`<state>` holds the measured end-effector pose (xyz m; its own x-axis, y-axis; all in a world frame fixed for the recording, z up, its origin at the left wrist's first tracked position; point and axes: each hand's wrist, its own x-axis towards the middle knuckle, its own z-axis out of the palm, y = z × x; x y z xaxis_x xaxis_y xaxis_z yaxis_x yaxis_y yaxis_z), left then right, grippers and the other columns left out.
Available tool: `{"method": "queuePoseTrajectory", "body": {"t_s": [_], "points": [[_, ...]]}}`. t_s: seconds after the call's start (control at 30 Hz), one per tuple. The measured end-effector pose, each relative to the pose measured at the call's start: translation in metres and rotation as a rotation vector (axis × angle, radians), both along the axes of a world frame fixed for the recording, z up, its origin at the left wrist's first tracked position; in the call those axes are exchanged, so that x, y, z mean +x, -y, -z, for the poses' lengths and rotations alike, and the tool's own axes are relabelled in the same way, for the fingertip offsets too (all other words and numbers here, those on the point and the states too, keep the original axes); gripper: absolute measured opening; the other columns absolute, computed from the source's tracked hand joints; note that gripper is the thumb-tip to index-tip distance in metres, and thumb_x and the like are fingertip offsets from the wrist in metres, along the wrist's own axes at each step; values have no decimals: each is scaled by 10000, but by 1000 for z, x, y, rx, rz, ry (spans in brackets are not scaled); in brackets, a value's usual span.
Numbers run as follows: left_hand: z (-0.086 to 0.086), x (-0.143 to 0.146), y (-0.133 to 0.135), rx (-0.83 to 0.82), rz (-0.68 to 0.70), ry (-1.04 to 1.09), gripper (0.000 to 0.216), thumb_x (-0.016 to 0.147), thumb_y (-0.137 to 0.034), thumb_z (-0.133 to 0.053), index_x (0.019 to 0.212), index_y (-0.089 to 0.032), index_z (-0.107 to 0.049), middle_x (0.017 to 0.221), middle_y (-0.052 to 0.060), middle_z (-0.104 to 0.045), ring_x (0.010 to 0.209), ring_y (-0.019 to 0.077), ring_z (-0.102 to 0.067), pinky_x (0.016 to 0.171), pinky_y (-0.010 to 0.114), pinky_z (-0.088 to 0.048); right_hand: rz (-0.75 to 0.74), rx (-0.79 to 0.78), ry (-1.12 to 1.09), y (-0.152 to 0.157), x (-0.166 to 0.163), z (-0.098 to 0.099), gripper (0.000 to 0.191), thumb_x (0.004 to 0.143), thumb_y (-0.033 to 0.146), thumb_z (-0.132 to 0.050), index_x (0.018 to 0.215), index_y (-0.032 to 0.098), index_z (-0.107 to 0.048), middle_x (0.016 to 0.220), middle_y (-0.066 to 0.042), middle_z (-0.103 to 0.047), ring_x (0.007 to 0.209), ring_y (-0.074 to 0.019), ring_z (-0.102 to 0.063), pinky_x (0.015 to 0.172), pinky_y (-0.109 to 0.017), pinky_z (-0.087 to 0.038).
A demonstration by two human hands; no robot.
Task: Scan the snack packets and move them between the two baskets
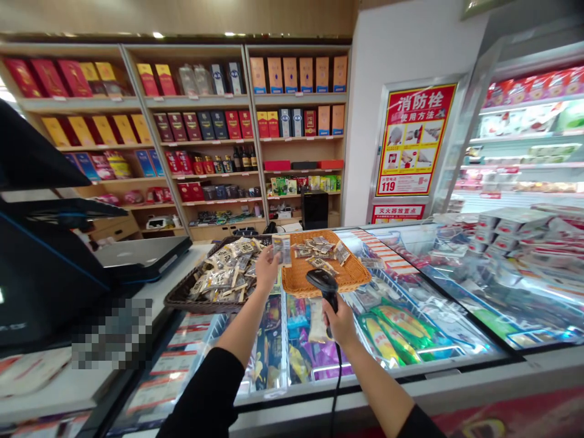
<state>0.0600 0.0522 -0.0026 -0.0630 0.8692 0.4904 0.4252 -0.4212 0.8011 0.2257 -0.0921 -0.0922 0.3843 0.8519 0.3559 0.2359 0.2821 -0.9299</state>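
Observation:
My right hand (340, 319) is wrapped round the handle of a black corded barcode scanner (322, 281). The scanner's head is over the near edge of an orange-brown wicker basket (298, 280), which holds several small snack packets (322, 263). My left hand (267, 267) pinches a small clear-and-grey snack packet (281, 248), held up at that basket's left side. Left of this hand lies a dark brown wicker basket (176, 298) heaped with similar packets (228, 267). From the scanner a black cord (338, 377) hangs down toward me.
Both baskets rest on a glass-topped chest freezer (460, 359) with bagged goods inside. On the left stands a dark checkout machine (41, 243) on a white counter. Stacked boxes (511, 222) sit at the right. Shelves of boxed goods (201, 125) line the back wall.

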Motion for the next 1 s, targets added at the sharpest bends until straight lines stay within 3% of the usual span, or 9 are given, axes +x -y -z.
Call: {"method": "queuePoseTrajectory", "body": {"t_s": [0.13,0.27,0.37,0.5,0.57,0.67,0.83,1.0], "points": [[-9,-50,16,33,-384,-354,338,816,-296,-486,1129,-207,-577,985,97,-646,960,255,-573,839,378,-399,19,-3,-99,-2,-2,1,346,788,540,-519,775,195,-494,489,42,-526,346,-124,-482,370,-224,-387],[-12,-72,31,63,-475,-631,356,753,-209,-546,1103,-223,-607,1136,122,-571,1116,308,-470,918,457,-329,7,-22,-151,-1,-2,-3,371,750,563,-552,738,197,-497,479,38,-535,336,-126,-484,355,-228,-385],[-16,-51,33,107,-391,-612,345,753,-188,-536,1085,-242,-618,1139,98,-568,1114,286,-474,916,442,-347,67,-7,-219,-2,5,-8,384,735,578,-562,720,202,-486,491,43,-531,335,-126,-484,342,-232,-383],[-14,13,21,159,-50,-608,268,760,-181,-529,989,-234,-659,1068,62,-622,1045,225,-536,911,350,-384,261,42,-395,-6,22,-14,364,751,563,-543,712,217,-438,494,56,-505,323,-120,-460,319,-234,-379],[-6,48,11,96,143,-622,225,741,-186,-564,933,-216,-678,1031,65,-647,1009,217,-565,902,320,-398,315,46,-428,-8,28,-15,341,763,540,-533,714,222,-419,494,58,-501,321,-122,-457,325,-239,-388],[15,90,-4,-74,302,-595,170,665,-228,-669,827,-184,-694,925,96,-677,917,245,-608,834,326,-438,333,31,-399,-9,30,-14,321,768,521,-527,719,226,-412,500,50,-503,322,-131,-464,332,-251,-391],[39,115,-14,-193,392,-567,383,399,-198,-815,756,-189,-676,761,86,-676,795,265,-626,777,351,-453,333,8,-362,-14,27,-10,330,797,545,-475,735,229,-401,520,39,-500,327,-137,-476,324,-256,-390],[40,108,-17,-193,340,-380,289,483,-164,-754,758,-178,-666,726,65,-675,817,261,-625,763,312,-448,292,24,-303,-15,24,-9,334,822,544,-454,747,224,-396,530,51,-494,333,-117,-477,333,-227,-388]]}}
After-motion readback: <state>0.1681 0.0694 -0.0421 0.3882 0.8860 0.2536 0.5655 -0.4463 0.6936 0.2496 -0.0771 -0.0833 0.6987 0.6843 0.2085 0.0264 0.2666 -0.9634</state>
